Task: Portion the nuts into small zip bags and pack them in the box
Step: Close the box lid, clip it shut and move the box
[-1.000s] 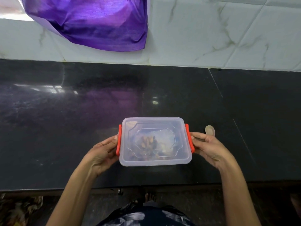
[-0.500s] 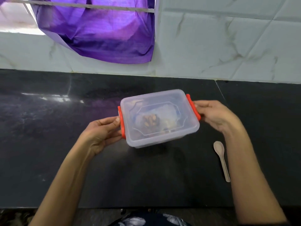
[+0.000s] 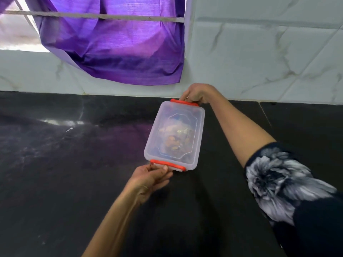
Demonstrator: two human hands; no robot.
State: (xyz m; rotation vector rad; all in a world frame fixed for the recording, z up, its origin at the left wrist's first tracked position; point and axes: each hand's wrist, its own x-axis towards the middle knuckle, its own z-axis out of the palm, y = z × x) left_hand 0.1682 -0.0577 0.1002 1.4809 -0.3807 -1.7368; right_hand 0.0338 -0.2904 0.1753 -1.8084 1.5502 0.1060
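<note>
Head view: lidded clear box [image 3: 174,136] is held over the black worktop [image 3: 65,182], near the tiled wall [image 3: 259,52], long axis pointing away. Left hand [image 3: 150,179] is pinched on the near orange clip [image 3: 168,165]; right hand [image 3: 196,94] is curled over the far clip [image 3: 184,102]. Bagged nuts [image 3: 174,140] are seen blurred through the lid. Risk: a clip could be popped by the grip, the lid lifted, the bags spilled. Contact with the worktop cannot be told.
</note>
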